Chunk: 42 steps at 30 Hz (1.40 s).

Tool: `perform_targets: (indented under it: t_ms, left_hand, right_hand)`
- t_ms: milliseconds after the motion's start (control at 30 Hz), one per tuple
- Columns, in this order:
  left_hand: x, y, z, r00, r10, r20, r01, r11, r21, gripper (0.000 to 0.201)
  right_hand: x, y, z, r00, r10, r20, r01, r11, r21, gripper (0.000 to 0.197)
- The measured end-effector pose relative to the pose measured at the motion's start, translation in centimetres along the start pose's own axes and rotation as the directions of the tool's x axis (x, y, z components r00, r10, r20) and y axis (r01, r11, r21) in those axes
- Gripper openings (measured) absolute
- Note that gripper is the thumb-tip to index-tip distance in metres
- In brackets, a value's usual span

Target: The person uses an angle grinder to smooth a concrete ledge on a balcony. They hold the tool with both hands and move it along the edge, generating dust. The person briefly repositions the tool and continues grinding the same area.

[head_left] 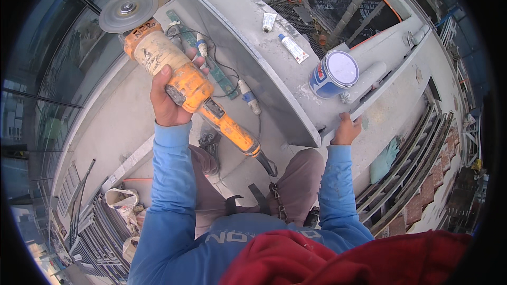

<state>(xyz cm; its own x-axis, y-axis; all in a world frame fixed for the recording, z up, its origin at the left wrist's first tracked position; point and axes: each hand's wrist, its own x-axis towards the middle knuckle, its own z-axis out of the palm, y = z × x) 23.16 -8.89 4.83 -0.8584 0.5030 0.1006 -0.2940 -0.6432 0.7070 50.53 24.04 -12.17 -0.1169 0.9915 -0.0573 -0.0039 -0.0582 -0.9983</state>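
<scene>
An orange angle grinder [191, 85], worn and dusty, is held up in my left hand [168, 94], whose fingers wrap round its taped front body. Its round grey cutting disc [128, 11] points to the far left, and the black cord end of its handle hangs toward my knees. My right hand [347, 129] grips the near end of a pale slab's edge [364, 108], fingers curled over it. Just beyond that hand a blue and white paint can [334, 74] stands upright on the slab's grey surface, beside a pale cylinder [366, 81].
Two tubes lie on the slab, one white and blue [293, 48], one smaller [269, 21]. A green board [222, 76] with cables and plug connectors [249, 96] lies on the floor. Metal bars [409, 174] are stacked at right; a white sack [122, 202] sits at left. A glass wall [53, 58] bounds the left.
</scene>
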Motion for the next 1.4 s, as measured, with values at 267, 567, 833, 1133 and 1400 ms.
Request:
perform_targets:
  t_ms: [267, 567, 833, 1133, 1400]
  left_hand:
    - [-5.2, -0.7, 3.6, 0.994, -0.04, 0.101, 0.057, 0.985, -0.164, 0.067]
    - [-5.7, -2.5, 2.8, 0.998, -0.044, -0.038, 0.039, 0.992, -0.118, 0.064]
    - [-7.1, -7.0, 2.1, 0.958, -0.282, -0.05, 0.276, 0.955, -0.11, 0.059]
    - [-8.8, -11.4, 2.1, 0.865, -0.5, -0.046, 0.476, 0.846, -0.239, 0.055]
    - [-9.4, -10.6, 2.9, 0.834, -0.551, -0.038, 0.541, 0.829, -0.143, 0.064]
  right_hand:
    - [0.5, 0.5, 1.6, 0.995, -0.025, -0.094, 0.031, 0.998, 0.062, 0.09]
    - [0.4, 0.6, 0.7, 1.0, 0.004, -0.006, -0.004, 1.0, 0.011, 0.092]
    - [-12.9, -12.6, -2.4, 0.861, -0.318, 0.398, 0.387, 0.916, -0.105, 0.092]
    - [-17.6, -14.5, -1.5, -0.063, 0.379, 0.923, -0.718, 0.626, -0.306, 0.103]
    - [-20.3, -17.1, -2.0, 0.002, 0.433, 0.902, -0.803, 0.538, -0.257, 0.114]
